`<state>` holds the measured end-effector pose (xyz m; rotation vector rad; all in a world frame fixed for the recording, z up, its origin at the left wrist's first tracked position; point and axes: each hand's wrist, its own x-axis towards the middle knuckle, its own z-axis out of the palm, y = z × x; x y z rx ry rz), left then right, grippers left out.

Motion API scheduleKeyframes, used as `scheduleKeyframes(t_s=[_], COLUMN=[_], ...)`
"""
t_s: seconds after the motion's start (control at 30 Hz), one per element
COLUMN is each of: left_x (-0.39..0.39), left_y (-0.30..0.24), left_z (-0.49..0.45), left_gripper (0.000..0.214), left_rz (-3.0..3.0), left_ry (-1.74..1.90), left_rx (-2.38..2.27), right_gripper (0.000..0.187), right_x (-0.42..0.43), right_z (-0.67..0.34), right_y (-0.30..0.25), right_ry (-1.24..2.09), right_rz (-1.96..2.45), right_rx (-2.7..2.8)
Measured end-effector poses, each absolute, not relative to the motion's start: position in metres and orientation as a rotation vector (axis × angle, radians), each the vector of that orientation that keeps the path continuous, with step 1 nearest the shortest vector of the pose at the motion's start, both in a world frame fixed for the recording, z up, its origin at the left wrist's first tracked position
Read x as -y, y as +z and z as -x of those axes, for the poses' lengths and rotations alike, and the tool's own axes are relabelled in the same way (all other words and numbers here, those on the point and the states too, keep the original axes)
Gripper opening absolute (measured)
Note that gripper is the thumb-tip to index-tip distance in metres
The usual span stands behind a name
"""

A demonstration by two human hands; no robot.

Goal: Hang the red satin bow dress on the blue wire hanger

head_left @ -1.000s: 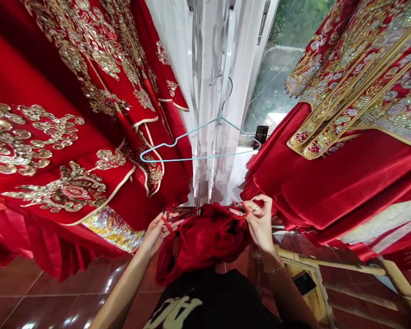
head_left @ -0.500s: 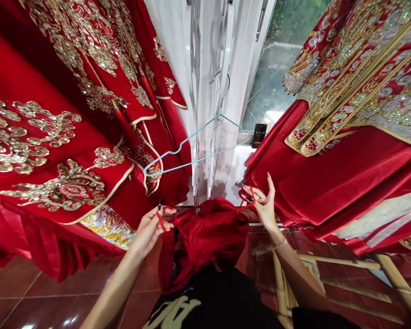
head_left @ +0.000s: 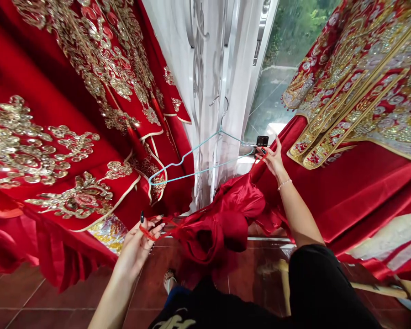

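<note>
A crumpled red satin garment [head_left: 233, 228] hangs between my two hands by its thin red straps. My left hand [head_left: 137, 242] is at lower left, fingers closed round one strap [head_left: 150, 235]. Higher up at right, my right hand [head_left: 273, 161] pinches the other strap [head_left: 256, 161], close to the right end of a light blue hanger [head_left: 221, 131]. The hanger hangs ahead of me, its metal hook at the top. Whether the right strap touches the hanger I cannot tell.
Red gowns with gold beading [head_left: 78, 201] hang at left, and a beaded red outfit [head_left: 356, 114] hangs at right. A phone [head_left: 262, 141] stands by the window [head_left: 287, 64]. White curtains [head_left: 171, 41] hang behind the hanger. Pale wooden furniture [head_left: 380, 289] is low at right.
My right hand has moved up and forward to the hanger's right end, drawing the garment out from my body. My left hand has shifted slightly left and down, still holding its strap.
</note>
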<state>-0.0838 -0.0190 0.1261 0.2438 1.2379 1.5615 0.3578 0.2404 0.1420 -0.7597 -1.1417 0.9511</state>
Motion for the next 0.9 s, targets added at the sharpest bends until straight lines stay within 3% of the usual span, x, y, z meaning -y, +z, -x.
scheduleKeyframes(t_s=[0.3, 0.47, 0.57, 0.7, 0.8, 0.9], left_x=[0.029, 0.021, 0.014, 0.003, -0.016, -0.043], left_y=[0.122, 0.123, 0.121, 0.122, 0.133, 0.153], left_z=[0.094, 0.093, 0.091, 0.094, 0.101, 0.109], left_gripper=[0.031, 0.015, 0.016, 0.013, 0.015, 0.020], left_rz=[-0.306, -0.367, -0.458, -0.549, -0.609, -0.660], left_ry=[1.547, 1.550, 1.531, 1.478, 1.507, 1.554], left_rx=[-1.226, -1.209, -1.201, -1.267, -1.277, -1.284], right_gripper=[0.125, 0.128, 0.107, 0.059, 0.035, 0.026], right_x=[-0.247, -0.217, -0.200, -0.178, -0.165, -0.159], right_z=[-0.352, -0.343, -0.337, -0.334, -0.332, -0.332], right_y=[0.176, 0.206, 0.219, 0.221, 0.213, 0.202], right_ry=[1.024, 0.986, 1.038, 0.937, 0.616, 0.162], right_rz=[0.774, 0.836, 0.909, 0.978, 1.063, 1.201], right_rx=[1.495, 1.702, 1.921, 2.213, 2.262, 2.110])
